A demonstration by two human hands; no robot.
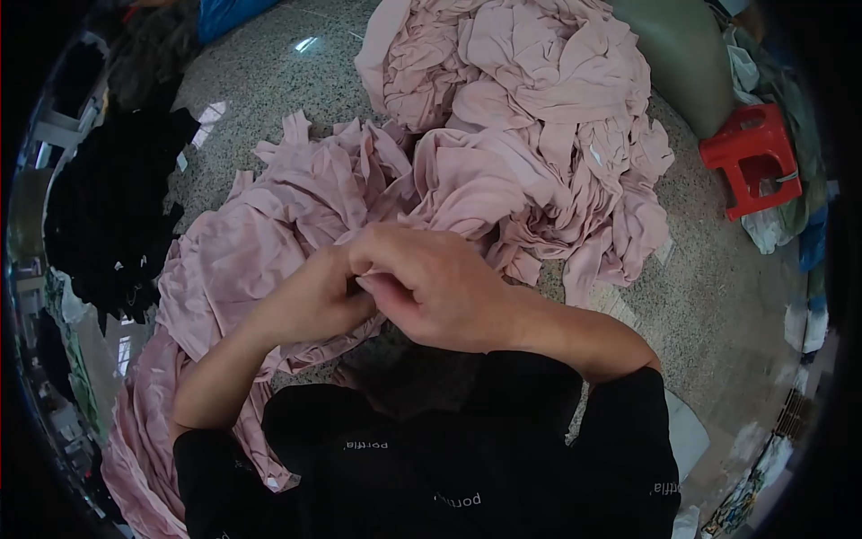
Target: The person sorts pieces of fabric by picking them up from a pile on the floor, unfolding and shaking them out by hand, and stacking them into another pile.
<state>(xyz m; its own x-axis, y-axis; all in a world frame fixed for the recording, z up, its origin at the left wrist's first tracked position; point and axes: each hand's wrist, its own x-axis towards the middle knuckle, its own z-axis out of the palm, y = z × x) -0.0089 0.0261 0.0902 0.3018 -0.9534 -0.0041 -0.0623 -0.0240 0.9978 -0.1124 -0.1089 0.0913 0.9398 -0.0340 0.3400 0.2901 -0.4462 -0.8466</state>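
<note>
2 hands [314, 296] [444, 287] tog., pinch contents unclear, nr 1 pink cloth heap [467, 180], 1 red stool [743, 139] R

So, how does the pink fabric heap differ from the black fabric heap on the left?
The pink fabric heap is pale, while the black fabric heap is very dark. The pink heap spreads much wider than the black one. The pink heap appears behind the left hand and right hand; the black heap lies away from both. Both heaps are crumpled and lie on the speckled floor.
</note>
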